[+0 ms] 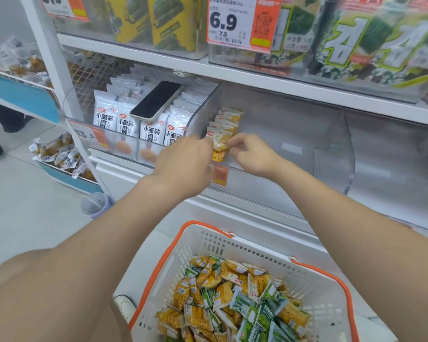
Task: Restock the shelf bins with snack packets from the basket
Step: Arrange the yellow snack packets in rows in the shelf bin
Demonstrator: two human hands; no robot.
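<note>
A phone (156,101) lies on packets (124,122) left of the bin (269,134); basket (319,280) below.

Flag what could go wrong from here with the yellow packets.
The phone lies loose on the white packets near your left hand; a nudge might slide it off. The yellow packets stand in a thin row with nothing to their right, so they may topple. The basket mixes green packets in; one could be misfiled.
</note>
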